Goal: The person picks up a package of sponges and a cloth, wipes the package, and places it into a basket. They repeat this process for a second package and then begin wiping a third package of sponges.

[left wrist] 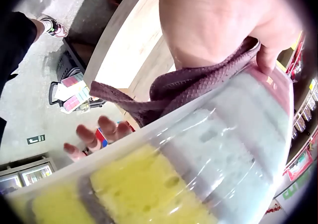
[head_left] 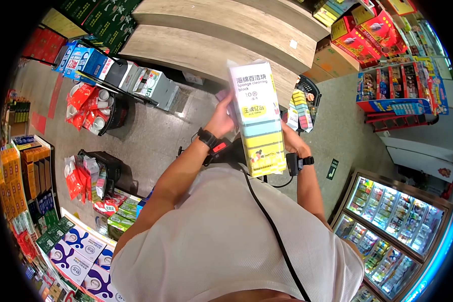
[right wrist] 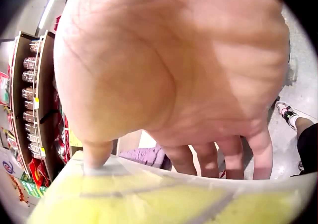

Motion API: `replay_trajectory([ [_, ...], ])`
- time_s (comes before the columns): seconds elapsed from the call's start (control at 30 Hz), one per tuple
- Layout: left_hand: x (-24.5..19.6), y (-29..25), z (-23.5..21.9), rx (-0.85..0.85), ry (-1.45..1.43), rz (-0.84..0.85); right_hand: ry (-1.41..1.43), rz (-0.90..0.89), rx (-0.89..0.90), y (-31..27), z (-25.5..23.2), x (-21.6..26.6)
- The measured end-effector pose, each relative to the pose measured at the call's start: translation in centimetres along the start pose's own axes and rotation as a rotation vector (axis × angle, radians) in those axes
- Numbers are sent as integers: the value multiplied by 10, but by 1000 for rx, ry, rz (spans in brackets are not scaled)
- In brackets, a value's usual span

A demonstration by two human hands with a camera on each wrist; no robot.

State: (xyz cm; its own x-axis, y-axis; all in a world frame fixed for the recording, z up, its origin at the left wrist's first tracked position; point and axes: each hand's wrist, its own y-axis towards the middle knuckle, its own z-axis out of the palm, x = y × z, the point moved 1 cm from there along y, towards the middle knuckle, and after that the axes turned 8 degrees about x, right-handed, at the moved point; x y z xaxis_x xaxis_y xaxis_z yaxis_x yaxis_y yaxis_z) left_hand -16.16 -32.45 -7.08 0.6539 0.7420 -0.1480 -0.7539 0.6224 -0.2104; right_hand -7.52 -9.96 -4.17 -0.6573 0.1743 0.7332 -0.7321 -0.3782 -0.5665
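A tall clear-wrapped pack of sponge cleaning blocks (head_left: 259, 131), yellow and pale blue, is held upright before the chest. At its left edge, my left hand (head_left: 221, 120) grips it together with a purple cloth (left wrist: 198, 85), which is bunched between palm and wrapper. On the pack's right side is my right hand (head_left: 295, 141). In the right wrist view the right thumb (right wrist: 97, 154) presses the near face, while the other fingers reach behind the pack. Part of the cloth shows past the pack there.
Wooden tiered shelves (head_left: 211, 55) stand ahead. Right of the pack, a black basket (head_left: 314, 95) holds more sponge packs. Baskets with red-wrapped cups (head_left: 88, 108) and red bags stand at left. A glass-door fridge (head_left: 392, 216) is at lower right.
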Motion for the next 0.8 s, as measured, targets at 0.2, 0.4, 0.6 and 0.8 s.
replay_trajectory([
  [0.2,1,9,-18,-10,51,-5,155,128,-91,-7,22,1],
  [0.4,3,11,-9,-87,292,-1,405,-4,36,9,-13,-51],
  [0.6,-12,5,9,-70,303,24,542,-177,157,2,1,-57],
  [0.8,-54,45,25,-20,742,407,575,-313,47,-3,26,-26],
])
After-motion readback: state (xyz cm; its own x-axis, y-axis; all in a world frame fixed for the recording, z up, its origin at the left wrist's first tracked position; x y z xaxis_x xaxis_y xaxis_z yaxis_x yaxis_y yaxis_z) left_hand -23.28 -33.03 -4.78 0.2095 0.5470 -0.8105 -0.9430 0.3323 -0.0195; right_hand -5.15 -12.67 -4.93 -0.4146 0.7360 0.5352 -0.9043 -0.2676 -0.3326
